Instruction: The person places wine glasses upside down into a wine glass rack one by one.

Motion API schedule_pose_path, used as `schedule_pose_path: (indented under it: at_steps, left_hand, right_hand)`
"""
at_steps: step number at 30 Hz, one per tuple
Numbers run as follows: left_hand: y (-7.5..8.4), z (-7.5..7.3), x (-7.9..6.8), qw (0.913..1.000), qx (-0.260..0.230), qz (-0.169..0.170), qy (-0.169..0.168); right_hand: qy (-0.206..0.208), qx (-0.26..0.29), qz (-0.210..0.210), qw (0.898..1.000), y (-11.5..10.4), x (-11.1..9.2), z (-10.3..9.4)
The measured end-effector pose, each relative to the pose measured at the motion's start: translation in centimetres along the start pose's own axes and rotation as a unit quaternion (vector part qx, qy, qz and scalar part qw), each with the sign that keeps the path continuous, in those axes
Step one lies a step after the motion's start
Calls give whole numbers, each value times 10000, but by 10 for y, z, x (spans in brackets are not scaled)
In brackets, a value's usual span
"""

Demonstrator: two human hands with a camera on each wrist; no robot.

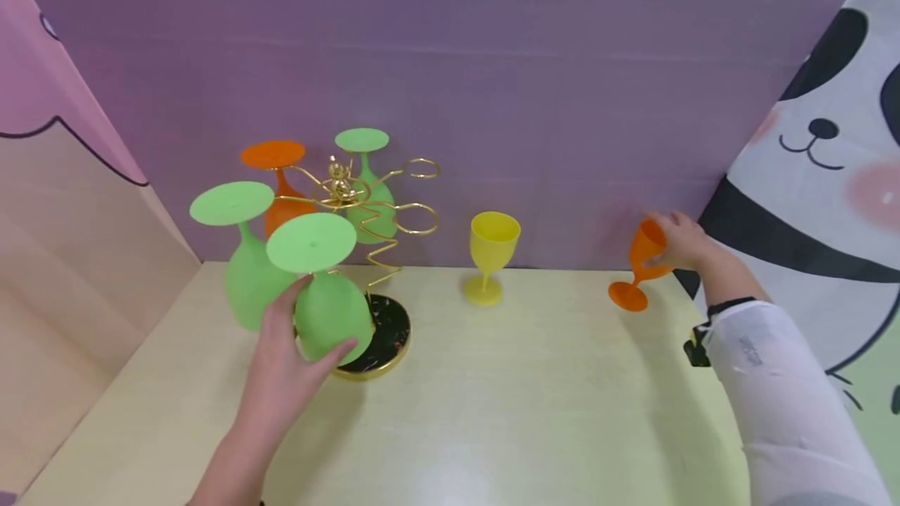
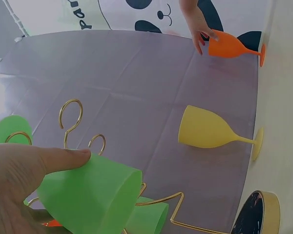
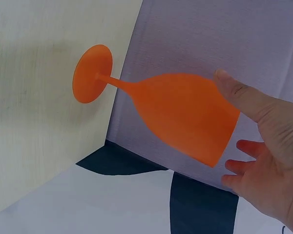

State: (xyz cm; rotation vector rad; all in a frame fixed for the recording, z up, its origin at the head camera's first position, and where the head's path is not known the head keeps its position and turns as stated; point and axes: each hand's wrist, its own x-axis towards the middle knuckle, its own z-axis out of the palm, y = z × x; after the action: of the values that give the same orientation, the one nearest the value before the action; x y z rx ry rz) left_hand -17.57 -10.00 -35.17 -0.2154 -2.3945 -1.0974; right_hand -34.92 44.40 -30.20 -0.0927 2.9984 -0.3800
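Observation:
At the rack's front my left hand point(image 1: 288, 365) grips the bowl of a green goblet point(image 1: 333, 318), held upside down with its foot upward. The thumb lies across the bowl in the left wrist view. The gold wire rack point(image 1: 380, 256) has curled rings and a round black base point(image 1: 389, 334). At the far right, my right hand point(image 1: 682, 240) is at the rim of an orange goblet point(image 3: 185, 112), its foot on the table. In the right wrist view the thumb overlaps the rim, while several fingertips point(image 3: 237, 166) show outside the bowl, apart from it.
Upside down about the rack hang another green goblet point(image 1: 256, 279), an orange goblet point(image 1: 284, 209) and a green goblet point(image 1: 376, 213) at the back. A yellow goblet point(image 1: 492, 244) stands upright mid-table. Behind the table point(image 1: 527, 397) hangs a purple cloth point(image 1: 562, 100); a panda-print cloth point(image 1: 837, 225) is at right.

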Motion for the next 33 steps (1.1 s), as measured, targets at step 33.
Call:
schedule_pose_path:
  at_steps: [33]
  left_hand:
    - [-3, -1, -6, 9995, 2, 194, -260]
  right_hand:
    - [-31, -173, -127, 9998, 4, 2, 7]
